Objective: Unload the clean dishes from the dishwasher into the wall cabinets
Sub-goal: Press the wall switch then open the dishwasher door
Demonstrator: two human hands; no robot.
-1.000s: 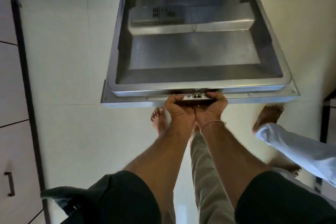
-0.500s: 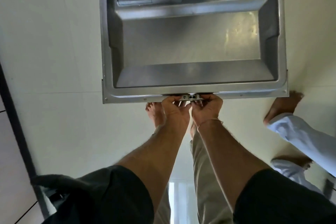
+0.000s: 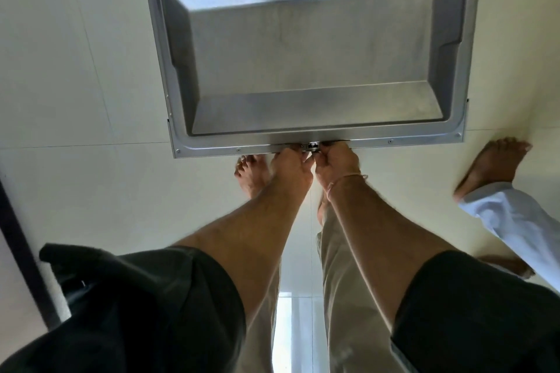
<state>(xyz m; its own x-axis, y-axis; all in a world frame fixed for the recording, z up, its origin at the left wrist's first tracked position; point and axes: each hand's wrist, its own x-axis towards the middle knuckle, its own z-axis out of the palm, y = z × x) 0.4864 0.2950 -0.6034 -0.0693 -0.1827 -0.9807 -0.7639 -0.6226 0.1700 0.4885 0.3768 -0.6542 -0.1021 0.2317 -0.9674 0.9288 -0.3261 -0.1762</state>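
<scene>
Dishwasher door [image 3: 315,54] lay open and flat, inner steel face up, latch [image 3: 313,146] edge pointing toward the person. Left hand [image 3: 289,171] and right hand [image 3: 336,166] gripped that edge, fingers curled, flanking the latch.

Pale tiled floor [image 3: 75,70], a bare foot [image 3: 251,174] standing on it, another bare foot [image 3: 491,163] at right

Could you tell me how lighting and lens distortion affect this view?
Head view: soft, even light; a pale glare band crosses the dishwasher door; the wide-angle lens skews its side edges; the left hand and right hand gripping its rim look sharp.
</scene>
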